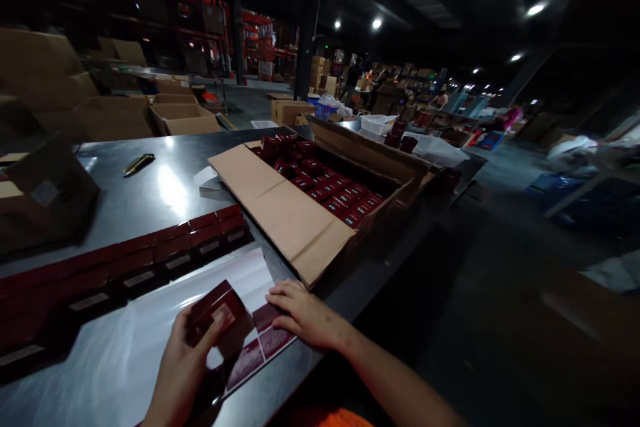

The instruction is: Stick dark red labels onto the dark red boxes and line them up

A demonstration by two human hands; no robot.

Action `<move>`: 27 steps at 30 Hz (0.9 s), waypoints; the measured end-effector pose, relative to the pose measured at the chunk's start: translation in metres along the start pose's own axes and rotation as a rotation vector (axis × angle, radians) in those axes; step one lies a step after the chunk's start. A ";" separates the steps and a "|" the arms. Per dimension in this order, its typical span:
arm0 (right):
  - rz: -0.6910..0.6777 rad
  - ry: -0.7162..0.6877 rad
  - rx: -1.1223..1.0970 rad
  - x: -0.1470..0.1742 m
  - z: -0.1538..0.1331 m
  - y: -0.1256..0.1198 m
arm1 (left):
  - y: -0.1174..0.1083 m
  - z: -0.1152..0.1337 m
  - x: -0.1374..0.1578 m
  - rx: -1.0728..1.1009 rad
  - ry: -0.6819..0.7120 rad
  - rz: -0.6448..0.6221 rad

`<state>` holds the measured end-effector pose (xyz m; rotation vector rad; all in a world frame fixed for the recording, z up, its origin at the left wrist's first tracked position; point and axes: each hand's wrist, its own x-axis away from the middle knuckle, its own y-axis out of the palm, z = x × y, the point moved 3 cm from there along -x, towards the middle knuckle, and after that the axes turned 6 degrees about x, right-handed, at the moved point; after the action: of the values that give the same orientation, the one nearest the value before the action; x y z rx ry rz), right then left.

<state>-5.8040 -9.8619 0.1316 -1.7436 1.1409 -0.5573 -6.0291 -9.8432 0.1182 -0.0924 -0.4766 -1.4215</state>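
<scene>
My left hand (187, 347) is closed around a small dark red box (220, 310), its thumb on a pale label on the box's face. Under the box lies a glossy printed sheet (240, 267), white with dark red panels along its near edge. My right hand (305, 313) rests on the sheet's right side, fingers stretched out and slightly bent over the dark red panels. To the left, rows of dark red boxes (173, 247) with pale labels stand on the metal table (135, 197). Past my right hand is an open carton (285, 207) with several dark red boxes (340, 193) inside.
A utility knife (139, 164) lies on the table at the upper left. An open cardboard box (47, 193) stands at the left edge. White plastic baskets (379, 123) sit at the table's far end. Cartons (183, 117) and people (353, 77) are farther back.
</scene>
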 end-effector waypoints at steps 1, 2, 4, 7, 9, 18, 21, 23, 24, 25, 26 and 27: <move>0.014 0.001 -0.008 0.000 0.000 0.001 | 0.001 0.000 0.001 0.000 0.004 0.004; 0.031 0.002 -0.016 -0.001 0.000 0.002 | 0.001 0.000 0.001 -0.002 0.009 0.009; 0.073 0.010 -0.030 -0.002 0.001 0.005 | 0.000 -0.001 0.002 -0.016 0.011 0.025; 0.142 0.031 -0.047 -0.002 0.005 0.012 | -0.001 -0.002 0.001 -0.031 0.013 0.039; 0.178 0.043 -0.057 -0.001 0.007 0.016 | -0.002 -0.004 0.000 -0.039 0.020 0.040; 0.238 0.101 -0.053 0.004 0.006 0.014 | -0.003 -0.008 -0.001 -0.092 0.069 0.099; 0.231 0.093 -0.045 0.002 0.005 0.013 | -0.002 -0.006 0.001 -0.118 0.077 0.108; 0.235 0.097 -0.035 0.002 0.005 0.014 | -0.001 -0.007 0.001 -0.127 0.087 0.095; 0.241 0.100 -0.030 0.002 0.005 0.014 | -0.001 -0.008 0.000 -0.131 0.090 0.088; 0.247 0.102 -0.024 0.003 0.005 0.014 | -0.001 -0.008 0.000 -0.132 0.095 0.084; 0.254 0.103 -0.019 0.003 0.004 0.015 | -0.001 -0.008 0.000 -0.134 0.102 0.082; 0.262 0.102 -0.014 0.004 0.004 0.015 | -0.001 -0.009 -0.001 -0.139 0.105 0.084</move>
<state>-5.8059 -9.8654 0.1161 -1.5600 1.4218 -0.4823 -6.0279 -9.8458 0.1100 -0.1473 -0.2843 -1.3689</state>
